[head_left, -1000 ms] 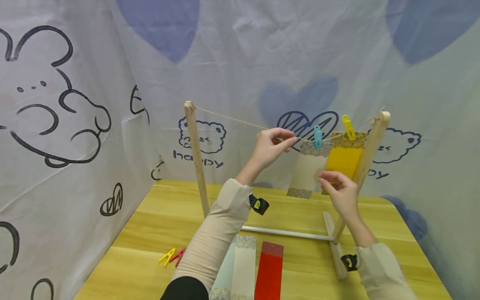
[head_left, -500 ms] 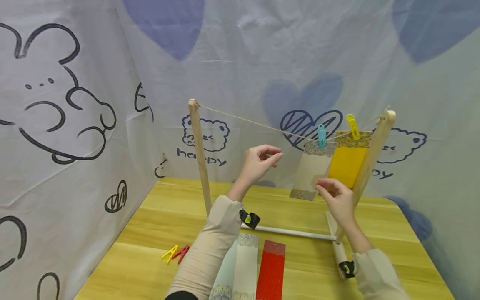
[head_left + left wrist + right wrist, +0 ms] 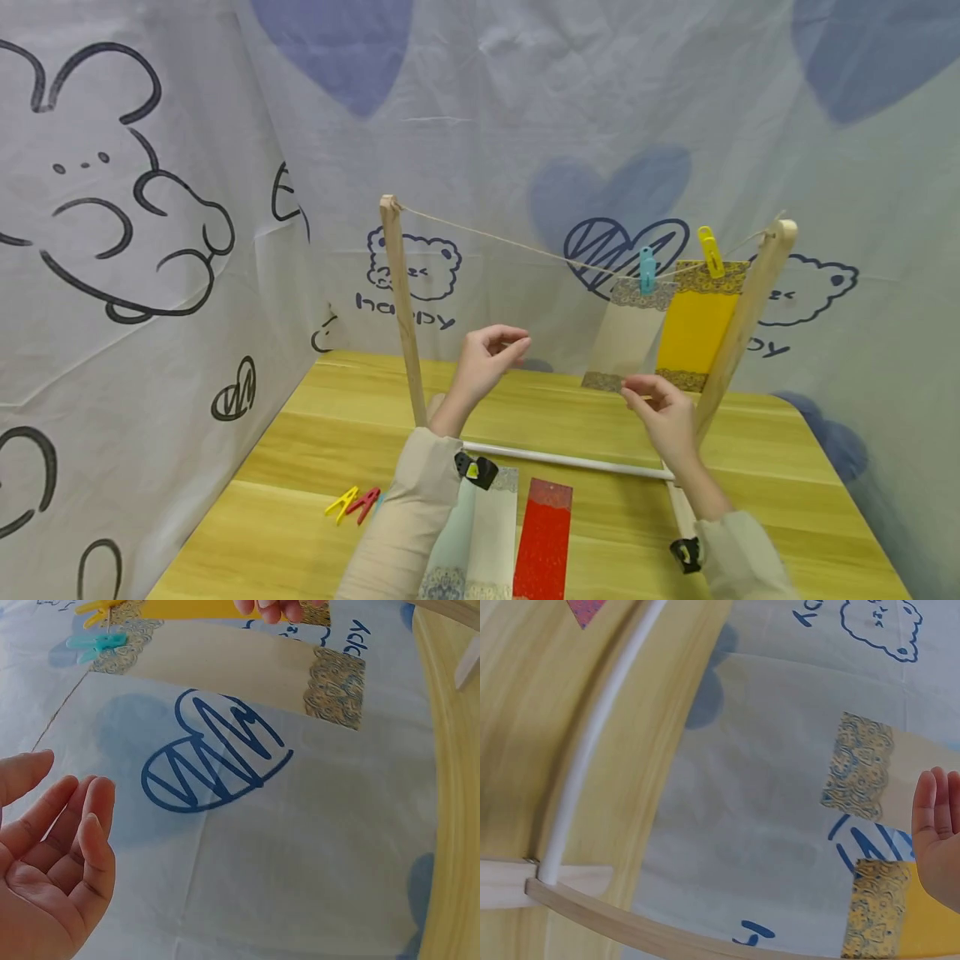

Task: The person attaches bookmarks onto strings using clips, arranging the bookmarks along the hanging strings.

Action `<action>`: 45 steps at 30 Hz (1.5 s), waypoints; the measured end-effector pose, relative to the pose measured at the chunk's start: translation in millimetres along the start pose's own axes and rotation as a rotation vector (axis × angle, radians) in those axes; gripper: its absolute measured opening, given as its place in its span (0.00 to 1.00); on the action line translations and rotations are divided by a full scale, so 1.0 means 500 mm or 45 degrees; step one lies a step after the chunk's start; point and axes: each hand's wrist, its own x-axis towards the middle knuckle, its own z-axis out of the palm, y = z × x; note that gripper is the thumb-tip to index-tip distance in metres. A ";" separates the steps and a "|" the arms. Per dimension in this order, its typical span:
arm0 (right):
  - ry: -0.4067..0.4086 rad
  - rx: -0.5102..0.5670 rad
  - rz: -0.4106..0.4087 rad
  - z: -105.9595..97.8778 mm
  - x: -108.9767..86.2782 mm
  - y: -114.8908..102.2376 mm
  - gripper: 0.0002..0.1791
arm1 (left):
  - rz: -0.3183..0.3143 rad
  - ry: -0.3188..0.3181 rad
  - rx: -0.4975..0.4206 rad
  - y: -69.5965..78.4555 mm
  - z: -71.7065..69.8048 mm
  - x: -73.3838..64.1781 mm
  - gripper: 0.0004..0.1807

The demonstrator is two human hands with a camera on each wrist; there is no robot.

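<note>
My left hand [image 3: 483,362] hovers above the table below the string [image 3: 510,239], its fingers loosely bent and holding nothing. In the left wrist view a gap shows between that hand's thumb and fingers. My right hand [image 3: 663,417] hangs just below the cards, also holding nothing; I cannot tell whether it touches one. From the string hang a cream card [image 3: 630,337] with patterned ends under a light blue clothespin [image 3: 647,271], and a yellow card [image 3: 693,329] under a yellow clothespin [image 3: 711,252].
Wooden posts [image 3: 405,325] hold the string, with a white rod [image 3: 562,458] low between them. On the table lie a red card [image 3: 543,533], a cream strip [image 3: 492,533], a pale blue strip [image 3: 453,533] partly behind my left sleeve, a small yellow clothespin [image 3: 342,502] and a red one.
My left hand has left the string and moved down and to the left. My right hand has sunk a little. Both hanging cards stay clipped on the string.
</note>
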 end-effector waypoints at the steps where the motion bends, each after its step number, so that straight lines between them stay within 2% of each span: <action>1: -0.003 -0.008 0.010 0.002 -0.002 0.002 0.07 | -0.010 0.006 -0.004 -0.003 -0.002 -0.004 0.09; 5: -0.027 0.028 0.019 0.002 -0.011 0.044 0.08 | -0.040 0.044 -0.006 -0.014 -0.009 -0.017 0.09; 8: -0.065 0.115 -0.029 -0.002 -0.018 0.090 0.08 | -0.078 0.066 -0.009 -0.021 -0.016 -0.026 0.09; 9: -0.083 0.177 -0.052 -0.005 -0.019 0.145 0.08 | -0.088 0.072 -0.007 -0.023 -0.019 -0.029 0.09; 10: -0.092 0.168 -0.076 -0.008 -0.021 0.179 0.09 | -0.100 0.078 -0.003 -0.026 -0.022 -0.032 0.09; 12: -0.121 0.240 -0.108 -0.016 -0.022 0.263 0.09 | -0.109 0.093 0.009 -0.032 -0.027 -0.037 0.09; 14: -0.144 0.300 -0.109 -0.021 -0.026 0.319 0.11 | -0.108 0.108 0.022 -0.038 -0.034 -0.043 0.09; 15: -0.137 0.273 -0.105 -0.024 -0.027 0.361 0.11 | -0.113 0.115 0.021 -0.041 -0.037 -0.045 0.09; 16: -0.130 0.238 -0.083 -0.022 -0.031 0.337 0.11 | -0.114 0.123 0.019 -0.044 -0.040 -0.048 0.09; 17: -0.140 0.286 -0.087 -0.020 -0.035 0.342 0.11 | -0.116 0.132 0.016 -0.047 -0.044 -0.051 0.09; 20: -0.142 0.247 -0.063 -0.009 -0.051 0.297 0.10 | -0.127 0.154 0.023 -0.056 -0.057 -0.061 0.09; 23: -0.126 0.236 -0.110 0.007 -0.066 0.262 0.08 | -0.150 0.169 0.036 -0.065 -0.073 -0.072 0.09; 26: -0.091 0.158 -0.103 0.020 -0.079 0.211 0.07 | -0.167 0.187 0.048 -0.076 -0.088 -0.084 0.10; 29: -0.087 0.029 0.008 0.027 -0.088 0.154 0.07 | -0.179 0.212 0.052 -0.082 -0.101 -0.094 0.10; 33: -0.110 -0.064 0.182 0.031 -0.095 0.135 0.07 | -0.199 0.255 0.062 -0.083 -0.117 -0.107 0.10; 35: -0.112 -0.066 0.234 0.034 -0.099 0.125 0.08 | -0.210 0.275 0.075 -0.084 -0.124 -0.113 0.09; 40: -0.107 -0.029 0.269 0.042 -0.110 0.101 0.08 | -0.227 0.300 0.092 -0.088 -0.136 -0.129 0.09; 45: -0.097 -0.046 0.311 0.047 -0.119 0.097 0.08 | -0.257 0.307 0.099 -0.099 -0.144 -0.148 0.09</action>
